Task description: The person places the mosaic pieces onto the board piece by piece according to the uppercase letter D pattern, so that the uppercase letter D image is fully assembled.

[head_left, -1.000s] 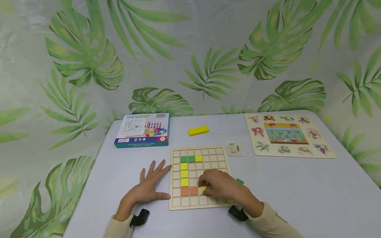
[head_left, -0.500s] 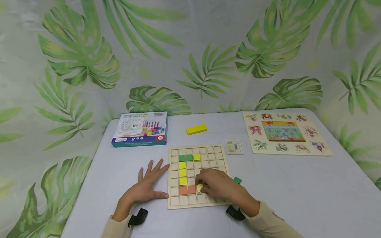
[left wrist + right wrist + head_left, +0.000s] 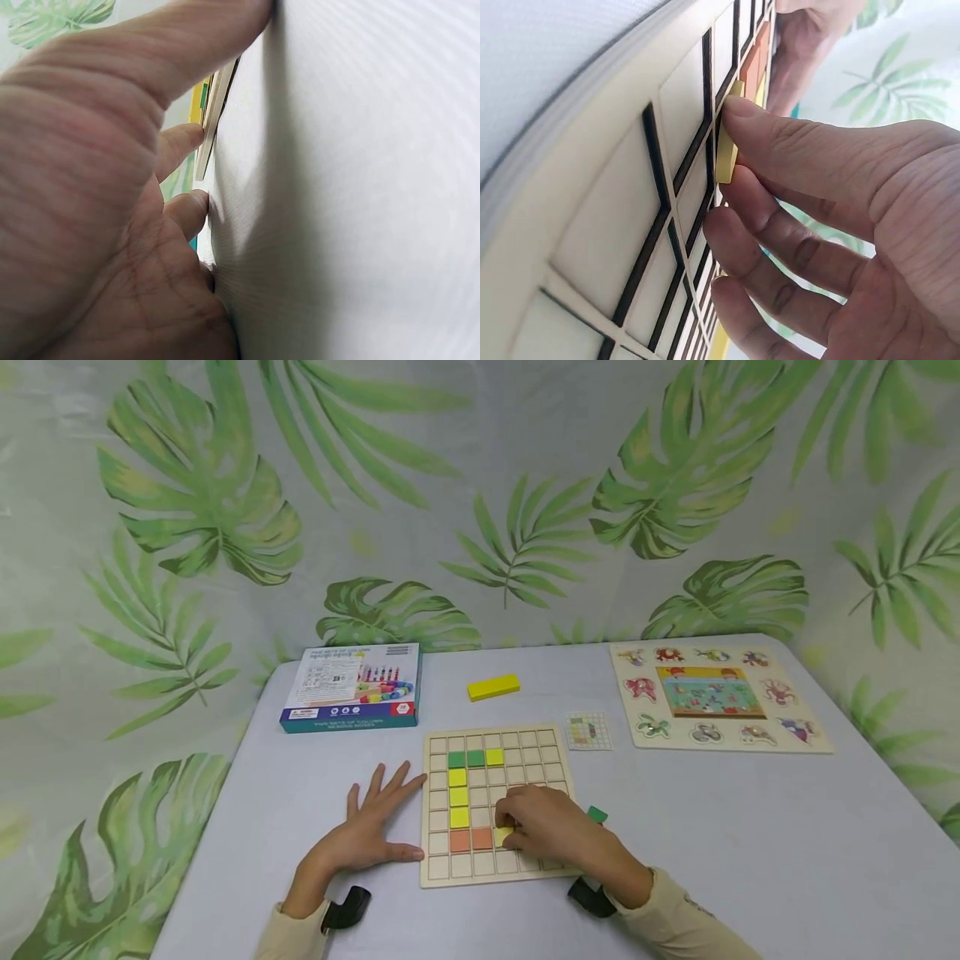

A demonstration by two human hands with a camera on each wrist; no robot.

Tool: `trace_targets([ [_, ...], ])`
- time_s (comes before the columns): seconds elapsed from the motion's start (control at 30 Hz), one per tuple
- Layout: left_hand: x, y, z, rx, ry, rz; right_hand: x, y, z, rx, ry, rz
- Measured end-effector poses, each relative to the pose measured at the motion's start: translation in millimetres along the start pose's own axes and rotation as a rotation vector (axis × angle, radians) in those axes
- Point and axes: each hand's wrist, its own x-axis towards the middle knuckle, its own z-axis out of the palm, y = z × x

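Observation:
In the head view a wooden grid board (image 3: 483, 863) lies on the white cloth. Thumb and fingers of my right hand (image 3: 543, 823) pinch a yellow square tile (image 3: 728, 154) over a lower-row cell, beside two orange tiles (image 3: 460, 841). In the right wrist view this tile looks slightly tilted against the grid. My left hand (image 3: 366, 835) lies spread at the board's left edge, its thumb and one fingertip at the rim. Two green tiles (image 3: 457, 760) and a yellow tile (image 3: 495, 757) fill part of an upper row. Several yellow tiles (image 3: 458, 797) run down a column.
A pattern card (image 3: 588, 731) lies beyond the board's right corner. Behind stand a yellow block (image 3: 493, 687) and a boxed toy set (image 3: 352, 687). A sea-animal puzzle (image 3: 720, 697) lies back right. A green tile (image 3: 597, 814) shows beside my right wrist.
The camera view has shifted slightly. My right fingers have moved the yellow tile a little at the same cell; its face caught the light half a second ago. My left hand stays put.

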Motion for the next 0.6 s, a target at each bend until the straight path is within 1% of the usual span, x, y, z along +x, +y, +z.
trace_targets([
  [0.13, -0.2, -0.7, 0.4, 0.003, 0.000, 0.000, 0.4, -1.7, 0.7, -0.012, 0.008, 0.017],
  [0.33, 0.6, 0.5, 0.3, 0.007, -0.005, -0.011, -0.5, -1.6, 0.7, 0.012, 0.006, 0.032],
  [0.43, 0.3, 1.7, -0.3, 0.000, -0.004, -0.016, -0.7, -0.5, 0.5, 0.029, -0.004, 0.028],
  [0.6, -0.3, 2.2, -0.4, -0.005, -0.003, -0.020, -0.4, 0.4, 0.2, 0.019, -0.005, 0.011],
])
